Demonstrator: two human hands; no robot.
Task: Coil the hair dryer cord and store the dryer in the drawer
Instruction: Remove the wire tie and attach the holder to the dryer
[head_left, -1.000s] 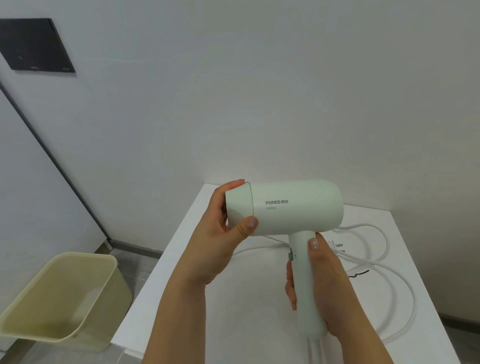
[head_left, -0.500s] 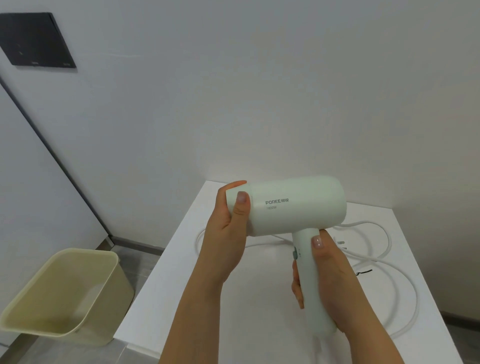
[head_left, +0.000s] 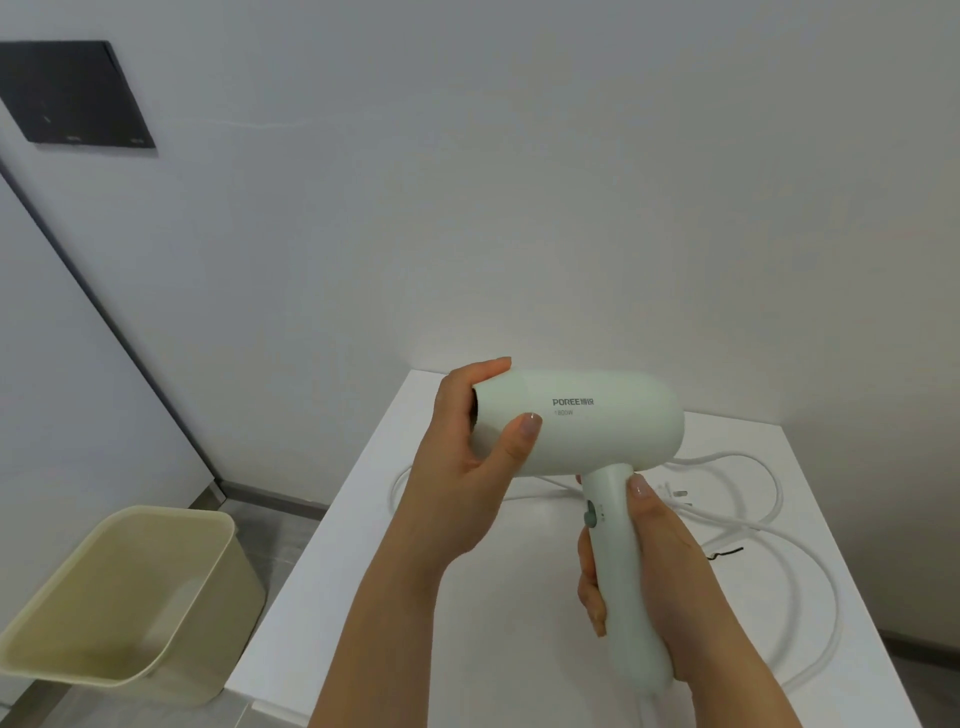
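Hair dryer: I see the pale green hair dryer (head_left: 597, 421) held up above the white top, its barrel lying level and its handle pointing down toward me. Grey lettering runs along the near side of the barrel.
Left hand: my feed shows the left hand (head_left: 467, 467) wrapped round the nozzle end, with the thumb pressed on the near side and the fingers curled over the top.
Right hand: the right hand (head_left: 660, 561) is curled round the handle. The thumb lies up along its right side and the fingertips show at its left edge, just below the green switch.
Cord: the white cord (head_left: 776, 488) lies in loose loops on the top, behind and to the right of the hands. Its plug (head_left: 675, 496) rests just beside the handle.
Surface: the white top (head_left: 509, 649) is plain and matte, and its far edge sits close against the wall. A small black wavy strip (head_left: 724, 553) lies on it among the cord loops.
Room: the wall (head_left: 519, 182) is pale grey-white, with a black panel (head_left: 72, 93) mounted high on the left. A dark strip (head_left: 104, 306) runs diagonally down to the skirting.
Floor: the grey floor (head_left: 280, 551) is to the left of the top, and a beige bin (head_left: 156, 509) stands on it.
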